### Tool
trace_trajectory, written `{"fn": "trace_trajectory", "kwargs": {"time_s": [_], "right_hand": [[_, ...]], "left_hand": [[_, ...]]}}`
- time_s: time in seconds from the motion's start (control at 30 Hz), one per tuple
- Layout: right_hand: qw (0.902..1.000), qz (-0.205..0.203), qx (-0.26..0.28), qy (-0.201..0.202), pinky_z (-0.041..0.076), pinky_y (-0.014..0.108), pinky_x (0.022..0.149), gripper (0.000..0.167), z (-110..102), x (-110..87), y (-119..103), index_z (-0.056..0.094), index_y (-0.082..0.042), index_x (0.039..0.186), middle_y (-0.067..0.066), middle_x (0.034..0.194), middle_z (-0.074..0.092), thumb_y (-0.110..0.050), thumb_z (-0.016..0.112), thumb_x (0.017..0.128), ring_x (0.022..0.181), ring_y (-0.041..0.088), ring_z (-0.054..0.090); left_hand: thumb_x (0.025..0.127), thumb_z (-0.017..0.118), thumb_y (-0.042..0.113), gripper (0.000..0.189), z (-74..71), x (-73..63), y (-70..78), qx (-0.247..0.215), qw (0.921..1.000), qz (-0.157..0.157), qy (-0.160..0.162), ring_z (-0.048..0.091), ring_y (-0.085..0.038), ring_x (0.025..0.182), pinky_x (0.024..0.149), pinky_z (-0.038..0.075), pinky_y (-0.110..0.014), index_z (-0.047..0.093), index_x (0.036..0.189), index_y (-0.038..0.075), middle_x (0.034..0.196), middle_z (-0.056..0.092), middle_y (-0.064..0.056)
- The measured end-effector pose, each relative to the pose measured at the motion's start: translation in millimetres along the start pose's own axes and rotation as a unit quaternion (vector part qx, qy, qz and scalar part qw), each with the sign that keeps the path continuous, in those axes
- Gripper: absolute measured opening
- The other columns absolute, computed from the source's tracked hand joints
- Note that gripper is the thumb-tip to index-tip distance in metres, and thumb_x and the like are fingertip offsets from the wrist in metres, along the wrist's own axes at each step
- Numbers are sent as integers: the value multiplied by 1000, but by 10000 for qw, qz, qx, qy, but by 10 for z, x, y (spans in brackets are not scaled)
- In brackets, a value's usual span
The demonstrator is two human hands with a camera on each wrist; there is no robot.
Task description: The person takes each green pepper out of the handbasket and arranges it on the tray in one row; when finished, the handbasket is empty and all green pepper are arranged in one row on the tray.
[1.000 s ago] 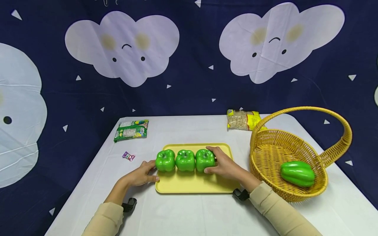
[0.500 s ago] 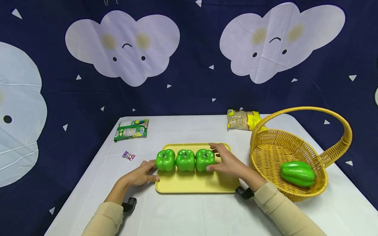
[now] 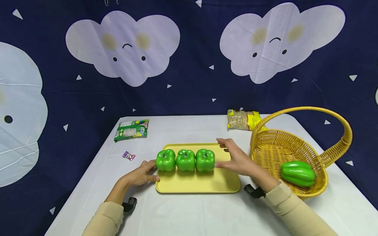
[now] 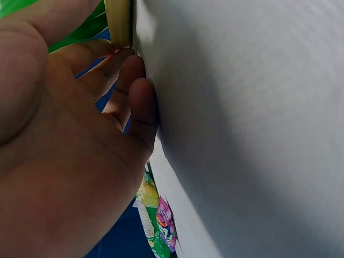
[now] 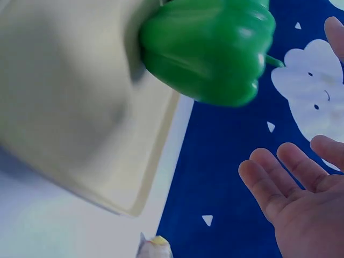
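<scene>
Three green bell peppers stand upright in a row on a yellow tray (image 3: 198,186): a left one (image 3: 165,160), a middle one (image 3: 185,160) and a right one (image 3: 205,160). My left hand (image 3: 141,173) rests at the tray's left end, fingertips against its outer edge and thumb by the rim. In the left wrist view, the fingers lie low along the table, loosely bent. My right hand (image 3: 237,160) hovers over the tray's right end, fingers spread and holding nothing, the thumb tip close to the right pepper. The right wrist view shows its palm (image 5: 317,220) apart from the pepper.
A wicker basket (image 3: 274,136) with a tall handle stands at the right, another green pepper (image 3: 297,173) lying inside. At the back are a green snack packet (image 3: 131,130) and a yellow-and-clear bag (image 3: 243,120). A small purple wrapped candy (image 3: 128,155) lies left of the tray.
My right hand has let go of the right pepper and drawn away to the right, its fingers spreading. The left hand and the peppers have stayed in place.
</scene>
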State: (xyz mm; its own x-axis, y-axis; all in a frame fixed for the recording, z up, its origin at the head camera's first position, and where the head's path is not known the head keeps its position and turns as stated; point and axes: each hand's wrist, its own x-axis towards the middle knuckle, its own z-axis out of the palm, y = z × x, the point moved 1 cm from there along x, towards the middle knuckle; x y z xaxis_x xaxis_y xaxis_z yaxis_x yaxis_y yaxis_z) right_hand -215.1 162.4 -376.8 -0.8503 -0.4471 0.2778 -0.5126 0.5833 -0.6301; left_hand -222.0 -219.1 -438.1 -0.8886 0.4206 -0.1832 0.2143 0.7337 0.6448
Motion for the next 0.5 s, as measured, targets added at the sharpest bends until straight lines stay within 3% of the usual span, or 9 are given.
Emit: {"fn": "trace_trajectory", "kwargs": {"time_s": [0.5], "right_hand": [[9997,-25,-30,244,40,49,102,83,-343,-167,3,32,-5,143,17,133,44,-21,79,77,124,34,45]], "left_hand": [[83,70,29,75,5,1,-3,-12,10000,-15,12,35,-29,120,106,29,-58,35,145,7,147,38,-17]]}}
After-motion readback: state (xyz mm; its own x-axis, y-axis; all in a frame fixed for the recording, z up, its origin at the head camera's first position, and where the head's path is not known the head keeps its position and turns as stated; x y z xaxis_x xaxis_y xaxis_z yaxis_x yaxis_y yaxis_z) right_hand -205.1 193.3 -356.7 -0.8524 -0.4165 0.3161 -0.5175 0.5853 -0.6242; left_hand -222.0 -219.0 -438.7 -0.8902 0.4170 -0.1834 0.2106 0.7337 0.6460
